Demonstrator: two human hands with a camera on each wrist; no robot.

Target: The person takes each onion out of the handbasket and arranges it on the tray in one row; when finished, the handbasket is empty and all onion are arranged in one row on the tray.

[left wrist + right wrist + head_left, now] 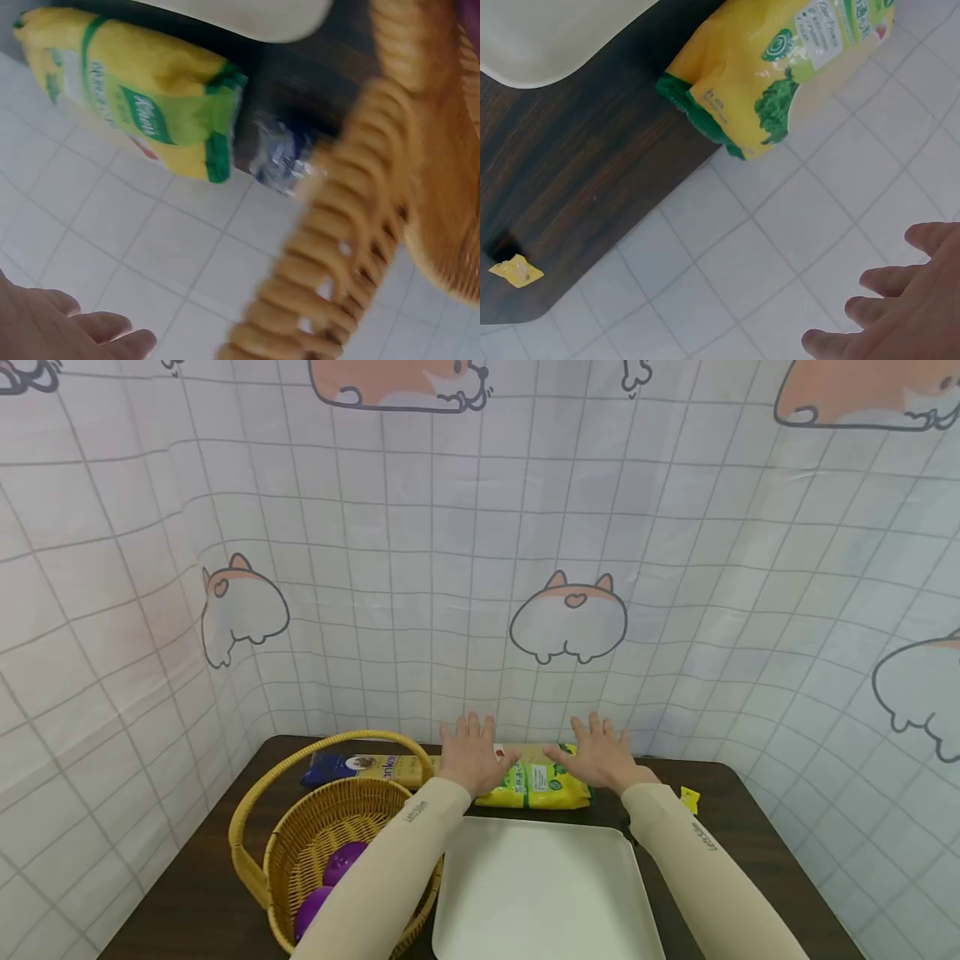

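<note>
Both hands reach out over the back of the table with fingers spread and nothing held. In the head view the left hand (474,758) is above the left end of a yellow and green food bag (536,785), and the right hand (600,758) above its right end. The left wrist view shows the left hand (67,326) apart from the bag (142,97); in the right wrist view the right hand (900,307) is likewise apart from it. A blue and tan pasta packet (375,767) lies left of the bag, partly behind a basket handle.
A wicker basket (281,852) with a tall handle holds purple round things (345,860) at the left. A white tray (543,885) lies in front of the bag. One small yellow packet (689,799) sits at the right. Behind the table hangs a checked curtain (450,568).
</note>
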